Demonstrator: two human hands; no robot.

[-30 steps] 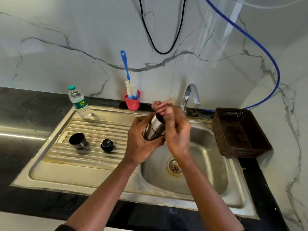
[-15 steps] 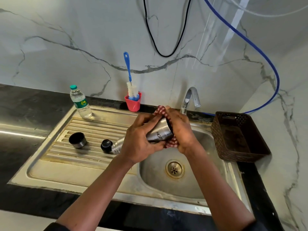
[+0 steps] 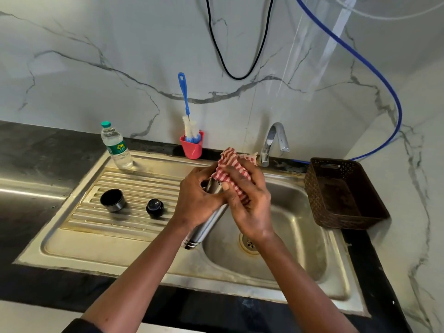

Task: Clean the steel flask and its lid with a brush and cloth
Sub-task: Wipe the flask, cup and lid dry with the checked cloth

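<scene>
White marble wall (image 3: 96, 44) stands behind a steel sink (image 3: 108, 243) in a black counter (image 3: 28, 150). On the ribbed part, from the left, stand a bottle (image 3: 116, 146) of clear water, a steel lid cup (image 3: 112, 200) with its mouth up, and a small black stopper (image 3: 155, 207). Further back, a red cup (image 3: 192, 146) holds the blue brush (image 3: 184, 97). The left hand (image 3: 197, 200) grips the tilted steel flask (image 3: 210, 224) over the basin. The right hand (image 3: 249, 207) squeezes the checked cloth (image 3: 230, 169) on the flask's top and hides it. A tap (image 3: 274, 143) and a brown basket (image 3: 336, 193) sit to the right.
</scene>
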